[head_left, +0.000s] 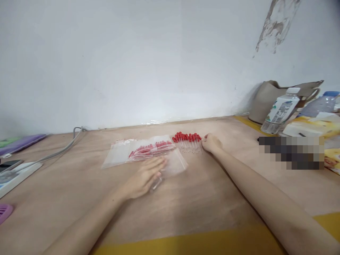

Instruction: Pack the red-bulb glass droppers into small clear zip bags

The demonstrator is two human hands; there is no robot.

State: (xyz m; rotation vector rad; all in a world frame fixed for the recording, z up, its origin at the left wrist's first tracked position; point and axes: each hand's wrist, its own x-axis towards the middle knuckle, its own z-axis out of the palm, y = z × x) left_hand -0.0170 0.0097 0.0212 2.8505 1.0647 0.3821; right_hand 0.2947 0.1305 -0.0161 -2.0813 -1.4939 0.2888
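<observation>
Surface: wooden table (202, 198) set against a white wall, with a yellow strip along the near edge.
Left hand (145, 179): lies flat and released, palm down, fingers spread over an empty clear bag (174, 164); the flat press looks meant to keep the slippery film from sliding.
Right hand (211, 142): reaches far out, fingers curled loosely at the right end of the loose droppers (187, 141); whether it pinches one cannot be told.
Loose droppers: red bulbs in a row pointing toward the wall, glass stems toward the person, so each is easy to pick singly.
Filled bags (148, 149): clear zip bags holding red-capped droppers, just left of the loose row, overlapping.
Right side: water bottle (280, 109), beige bag (268, 101).
Left side: power strip (16, 175) with grey cable.
</observation>
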